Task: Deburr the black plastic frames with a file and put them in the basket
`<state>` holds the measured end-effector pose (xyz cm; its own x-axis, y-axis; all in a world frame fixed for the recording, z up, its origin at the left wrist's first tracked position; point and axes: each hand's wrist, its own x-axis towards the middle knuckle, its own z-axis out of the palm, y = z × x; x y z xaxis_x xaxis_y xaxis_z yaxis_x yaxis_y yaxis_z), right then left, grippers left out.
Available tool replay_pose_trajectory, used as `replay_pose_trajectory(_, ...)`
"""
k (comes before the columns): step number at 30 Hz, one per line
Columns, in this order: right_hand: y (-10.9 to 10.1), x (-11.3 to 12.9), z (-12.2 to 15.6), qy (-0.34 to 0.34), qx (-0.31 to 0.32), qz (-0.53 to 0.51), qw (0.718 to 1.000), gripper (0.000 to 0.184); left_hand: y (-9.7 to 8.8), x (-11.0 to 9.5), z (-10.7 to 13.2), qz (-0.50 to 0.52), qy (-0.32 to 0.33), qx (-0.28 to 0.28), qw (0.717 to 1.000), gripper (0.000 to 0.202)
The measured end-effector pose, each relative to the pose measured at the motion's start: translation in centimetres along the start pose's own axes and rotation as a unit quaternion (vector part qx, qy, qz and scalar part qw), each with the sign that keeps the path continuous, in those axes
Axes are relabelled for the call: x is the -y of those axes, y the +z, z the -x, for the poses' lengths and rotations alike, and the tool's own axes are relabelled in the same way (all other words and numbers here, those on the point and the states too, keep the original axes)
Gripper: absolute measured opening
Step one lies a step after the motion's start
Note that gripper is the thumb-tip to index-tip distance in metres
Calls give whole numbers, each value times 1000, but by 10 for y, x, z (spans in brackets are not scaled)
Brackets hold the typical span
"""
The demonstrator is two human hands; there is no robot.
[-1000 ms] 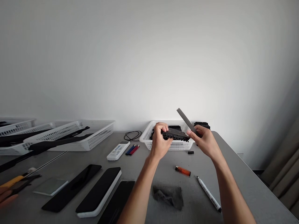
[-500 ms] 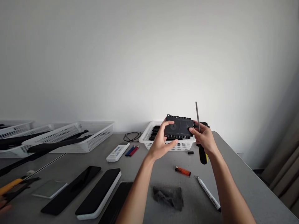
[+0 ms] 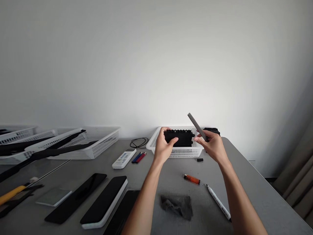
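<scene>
My left hand [image 3: 161,148] grips a black plastic part [image 3: 183,138] with a notched upper edge, fingers behind it and thumb across its front. The part is held up over a white perforated basket [image 3: 188,152]. My right hand [image 3: 214,145] is closed around a flat metal file [image 3: 195,123], whose blade points up and to the left. The file's handle is hidden by the hand. The right fingertips are close to the part's right end; whether they touch it I cannot tell.
Another black notched part [image 3: 212,130] lies behind my right hand. Nearer are an orange lighter [image 3: 192,179], a white marker [image 3: 218,202] and a dark cloth [image 3: 177,206]. Phone-like slabs [image 3: 105,202] and baskets with long black pieces [image 3: 105,147] occupy the left side.
The black part has been turned and lowered slightly, and my right hand has come off its end. The file has tilted to the left. Another person's hand at the left edge has gone from view.
</scene>
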<state>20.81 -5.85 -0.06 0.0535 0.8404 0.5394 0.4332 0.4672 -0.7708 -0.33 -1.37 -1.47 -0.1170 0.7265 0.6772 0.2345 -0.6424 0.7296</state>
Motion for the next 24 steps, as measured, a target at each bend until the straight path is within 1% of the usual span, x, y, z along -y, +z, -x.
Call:
replay_pose_trajectory(3, -10, 3, 3, -38, 9, 63, 997, 48, -3, -5, 0, -38, 33, 21, 999, 30)
replay_pose_trajectory(5, -12, 6, 5, -59, 24, 114, 992, 54, -4, -8, 2, -47, 51, 40, 997, 28)
replay_pose_trajectory(8, -12, 10, 8, -57, 48, 188, 979, 59, -4, -11, 4, -51, 74, 53, 995, 29)
replay_pose_trajectory(10, -11, 13, 10, -50, 51, 219, 973, 60, -4, -13, 5, -54, 90, 58, 993, 30)
replay_pose_trajectory(14, -11, 16, 12, -38, 32, 243, 969, 62, -4, -17, 7, -68, 120, 74, 988, 26)
replay_pose_trajectory(17, -13, 16, 12, -32, 40, 237, 970, 62, -5, -18, 8, -73, 131, 78, 986, 24)
replay_pose_trajectory(21, -17, 12, 10, -26, 67, 229, 971, 63, -5, -17, 8, -86, 126, 91, 984, 22)
replay_pose_trajectory(24, -20, 11, 9, -24, 67, 240, 968, 64, -5, -17, 8, -98, 114, 99, 984, 21)
